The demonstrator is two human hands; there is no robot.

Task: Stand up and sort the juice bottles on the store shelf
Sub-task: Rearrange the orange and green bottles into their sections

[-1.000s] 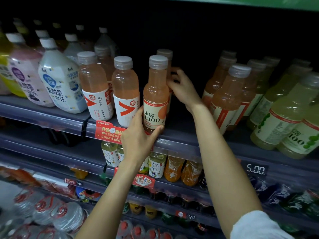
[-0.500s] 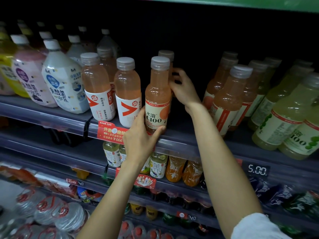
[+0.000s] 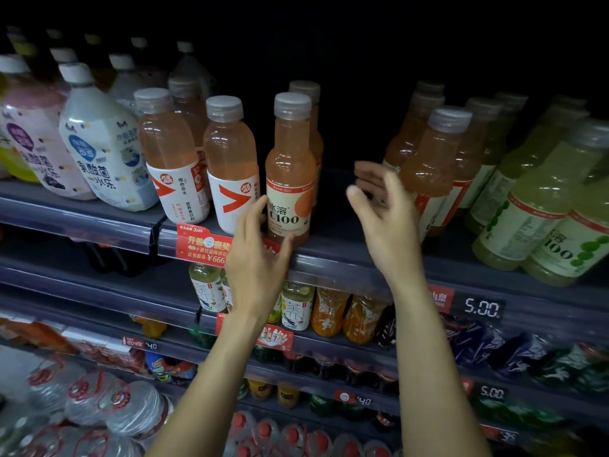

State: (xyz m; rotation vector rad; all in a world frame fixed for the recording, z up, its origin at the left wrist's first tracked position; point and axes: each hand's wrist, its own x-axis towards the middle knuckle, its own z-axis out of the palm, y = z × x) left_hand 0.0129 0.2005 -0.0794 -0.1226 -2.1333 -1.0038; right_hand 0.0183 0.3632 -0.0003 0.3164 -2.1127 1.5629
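The tall pink plastic C100 juice bottle stands upright at the grey shelf's front lip. The left hand, at its seven o'clock, cups its base loosely to steady it; the right hand, at three o'clock, hangs spread and empty.

Dark store shelf, upright orange juice bottles, white milk-drink bottles, green juice bottles

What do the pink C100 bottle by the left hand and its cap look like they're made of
C100 bottle: likely clear, glossy plastic, since the pink drink shows through and highlights glint on its shoulder; a printed wrap label circles the lower half. Its cap: probably pale grey translucent plastic, duller, with faint vertical ribbing.
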